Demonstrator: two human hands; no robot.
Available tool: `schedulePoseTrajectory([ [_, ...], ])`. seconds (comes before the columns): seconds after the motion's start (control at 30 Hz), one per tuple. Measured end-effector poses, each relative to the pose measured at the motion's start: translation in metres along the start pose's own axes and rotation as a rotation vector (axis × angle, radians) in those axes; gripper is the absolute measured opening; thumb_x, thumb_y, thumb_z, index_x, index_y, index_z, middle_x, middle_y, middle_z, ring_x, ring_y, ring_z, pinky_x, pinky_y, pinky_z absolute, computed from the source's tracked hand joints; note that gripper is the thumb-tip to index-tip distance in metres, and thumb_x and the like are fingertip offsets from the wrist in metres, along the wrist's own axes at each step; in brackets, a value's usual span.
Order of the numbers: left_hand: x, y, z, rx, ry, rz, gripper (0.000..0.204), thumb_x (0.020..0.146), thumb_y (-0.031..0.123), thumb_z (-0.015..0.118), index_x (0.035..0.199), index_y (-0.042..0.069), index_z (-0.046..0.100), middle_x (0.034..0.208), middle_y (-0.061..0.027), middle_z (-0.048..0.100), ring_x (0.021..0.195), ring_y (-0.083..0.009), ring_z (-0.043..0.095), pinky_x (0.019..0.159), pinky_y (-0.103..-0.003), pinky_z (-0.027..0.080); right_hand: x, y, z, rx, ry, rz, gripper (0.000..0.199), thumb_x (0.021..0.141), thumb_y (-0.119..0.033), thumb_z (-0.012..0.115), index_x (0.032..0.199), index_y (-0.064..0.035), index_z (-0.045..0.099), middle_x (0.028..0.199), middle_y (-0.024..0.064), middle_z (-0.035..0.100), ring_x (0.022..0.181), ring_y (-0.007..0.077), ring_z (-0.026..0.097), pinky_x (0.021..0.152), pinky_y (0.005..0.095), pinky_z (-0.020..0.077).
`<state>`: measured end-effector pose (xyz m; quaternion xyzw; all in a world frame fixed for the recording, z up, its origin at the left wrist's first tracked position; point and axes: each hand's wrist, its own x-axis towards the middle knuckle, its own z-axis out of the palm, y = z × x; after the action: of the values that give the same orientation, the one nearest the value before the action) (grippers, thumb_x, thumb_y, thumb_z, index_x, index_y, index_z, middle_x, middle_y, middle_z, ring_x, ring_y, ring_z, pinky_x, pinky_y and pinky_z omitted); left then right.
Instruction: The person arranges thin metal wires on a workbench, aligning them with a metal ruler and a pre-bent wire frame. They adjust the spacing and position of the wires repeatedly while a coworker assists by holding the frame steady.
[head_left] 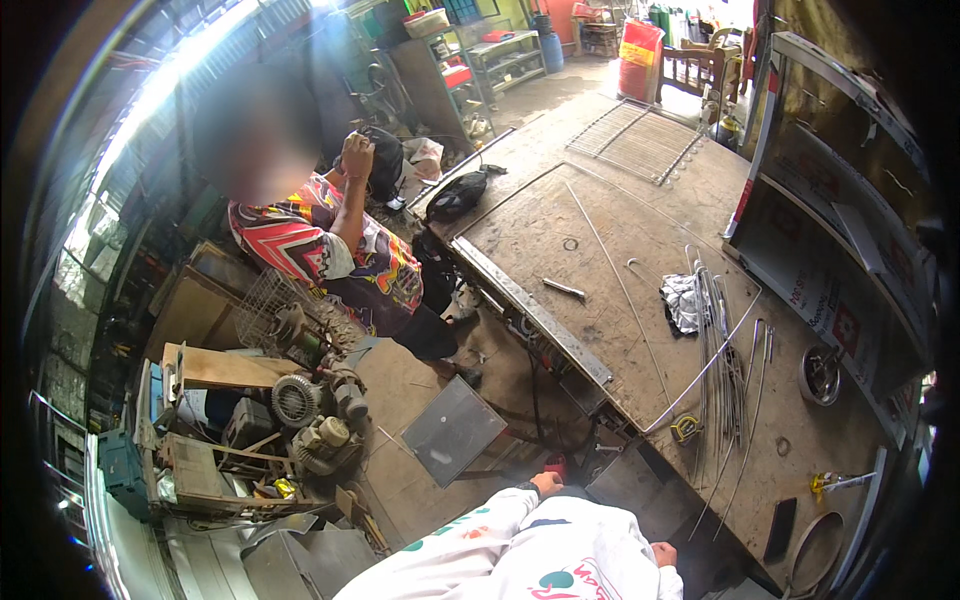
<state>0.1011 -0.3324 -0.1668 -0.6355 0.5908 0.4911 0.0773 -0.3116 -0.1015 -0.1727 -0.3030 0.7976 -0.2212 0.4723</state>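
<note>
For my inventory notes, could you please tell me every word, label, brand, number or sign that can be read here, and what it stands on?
I won't copy out printed wording, but here is where it stands:
White garment the person wears: red lettering, partly cut off, beside a green shape.
Grey panel at right: lettering and red emblems.
Red-and-yellow sack at the back: any print is too small to read.

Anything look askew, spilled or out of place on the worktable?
Mildly untidy: a crumpled silver sheet lies bunched beside the bundle of thin rods, and a long bent rod cuts aslant across that bundle instead of lining up. No obvious spill.
</note>
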Motion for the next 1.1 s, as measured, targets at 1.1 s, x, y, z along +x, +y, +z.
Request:
schedulePoseTrajectory([
  [1.1,0.007,0.014,-0.005,-0.019,-0.041,0.011,0.037,0.091,0.035,0.075,0.12,0.011,0.078,0.121,-0.0138,0.078,0.115,-0.0305,0.073,0.102,-0.041,0.055,-0.003,0.008,0.005,0.068,0.047,0.018,0.023,0.083,-0.02,0.079,0.092,0.0008,0.08,0.086,0.0135,0.079,0.082,0.0202,0.073,0.081,0.0369,0.0583],
])
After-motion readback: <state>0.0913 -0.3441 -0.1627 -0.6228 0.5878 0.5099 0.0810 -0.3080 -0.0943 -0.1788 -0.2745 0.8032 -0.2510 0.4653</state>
